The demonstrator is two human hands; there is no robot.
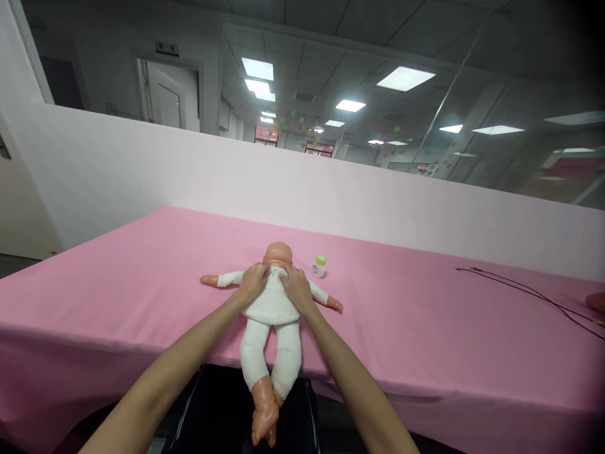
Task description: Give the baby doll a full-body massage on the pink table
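A baby doll (273, 301) with a white cloth body lies face down, its bald head pointing away from me. Both of its arms are spread out sideways, and its lower legs hang over the near edge of the table with the feet crossed. My left hand (254, 281) grips the doll's left shoulder, fingers curled over the top and partly hidden. On the other shoulder, my right hand (296, 287) holds in the same way, its thumb lying on the upper back near the neck. Just right of the head stands a small clear jar with a green lid (319, 267).
A pink cloth (401, 315) covers the table. Thin dark cables (524, 289) lie at the right, close to a partly visible skin-toned object (595, 302) at the frame edge. Behind the table rises a white low wall (331, 189) with glass above it.
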